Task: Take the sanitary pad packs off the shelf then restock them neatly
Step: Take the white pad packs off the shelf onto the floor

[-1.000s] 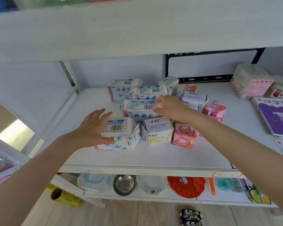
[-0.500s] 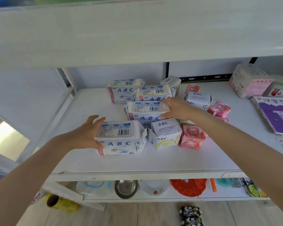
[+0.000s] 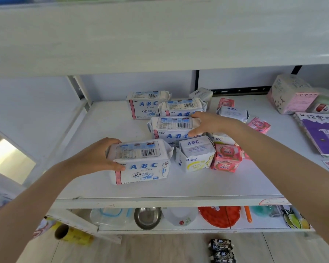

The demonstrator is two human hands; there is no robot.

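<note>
Several white ABC sanitary pad packs lie on the white shelf (image 3: pixel 179 188). My left hand (image 3: pixel 99 156) grips the left end of the nearest large pack (image 3: pixel 141 162), thumb on its front. My right hand (image 3: pixel 209 123) grips the right end of the large pack behind it (image 3: pixel 171 128). Two more large packs (image 3: pixel 146 103) (image 3: pixel 180 107) stand further back. A small white ABC pack (image 3: pixel 196 154) and pink packs (image 3: pixel 227 158) sit to the right of the near pack. Other small packs (image 3: pixel 233 112) lie behind my right arm.
A pink-and-cream box (image 3: pixel 291 95) and a purple book (image 3: pixel 323 130) lie at the shelf's right. The upper shelf board (image 3: pixel 160 35) hangs overhead. Below are a steel bowl (image 3: pixel 147 218), a red plate (image 3: pixel 219 215) and a clear lidded box (image 3: pixel 110 217). A tape roll (image 3: pixel 68 234) lies on the floor.
My left hand has slid from the top of the near pack to its left end and closed on it. My right hand has settled around the right end of the second pack.
</note>
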